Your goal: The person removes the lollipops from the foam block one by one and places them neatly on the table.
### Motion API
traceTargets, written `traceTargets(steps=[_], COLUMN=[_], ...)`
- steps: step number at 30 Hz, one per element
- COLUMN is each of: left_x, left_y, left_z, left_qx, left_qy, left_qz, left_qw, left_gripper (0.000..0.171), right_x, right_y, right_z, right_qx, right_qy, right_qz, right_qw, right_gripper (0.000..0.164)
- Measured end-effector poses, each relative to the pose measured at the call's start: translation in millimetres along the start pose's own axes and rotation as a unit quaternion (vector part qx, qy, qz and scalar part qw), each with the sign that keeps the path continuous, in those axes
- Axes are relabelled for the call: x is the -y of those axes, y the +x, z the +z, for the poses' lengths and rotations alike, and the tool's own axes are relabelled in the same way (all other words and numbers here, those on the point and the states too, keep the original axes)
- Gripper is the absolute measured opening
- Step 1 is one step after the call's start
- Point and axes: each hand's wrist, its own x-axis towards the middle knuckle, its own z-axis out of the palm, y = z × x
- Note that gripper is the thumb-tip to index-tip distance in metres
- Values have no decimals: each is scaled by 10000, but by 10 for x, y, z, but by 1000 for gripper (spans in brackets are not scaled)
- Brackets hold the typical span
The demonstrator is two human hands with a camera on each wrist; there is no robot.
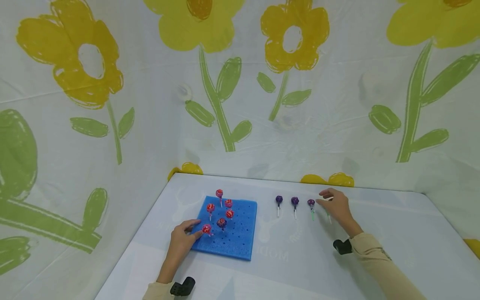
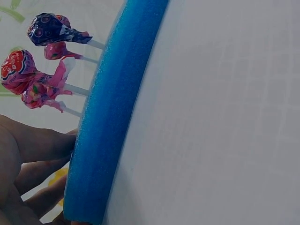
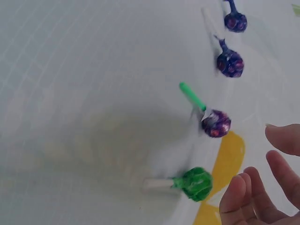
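Observation:
A blue foam block (image 1: 241, 233) with small holes holds several upright lollipops, mostly red-pink ones (image 1: 206, 228) and one dark purple one (image 1: 221, 223). My left hand (image 1: 182, 238) rests at the block's left edge, thumb beside the front pink lollipop; in the left wrist view its extended fingers (image 2: 44, 146) touch the foam. My right hand (image 1: 336, 206) hovers over a green lollipop (image 3: 197, 183), its fingers loosely bent and nothing between them. The hand hides the green candy in the head view. Just left lies a purple lollipop with a green stick (image 3: 191, 95).
Two more purple lollipops with white sticks (image 1: 279, 199) (image 1: 295, 201) lie in the same row on the white table (image 1: 300, 266). Behind the table hangs a white cloth (image 1: 337, 104) printed with yellow flowers. Another cloth wall (image 1: 142, 125) runs along the left side.

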Motion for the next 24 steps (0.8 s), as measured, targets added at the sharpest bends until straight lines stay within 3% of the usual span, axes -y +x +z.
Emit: traceTargets(steps=[24], left_x=[-26], left_y=[3], left_z=[-4], left_qx=[17], left_qy=[165], left_qz=[153], left_qw=[9997], left_gripper=[33], right_x=[521], right_y=[-187], right_z=[291], right_qx=[542], right_qy=[505], right_qz=[-399], right_qw=[9965], right_gripper=[22])
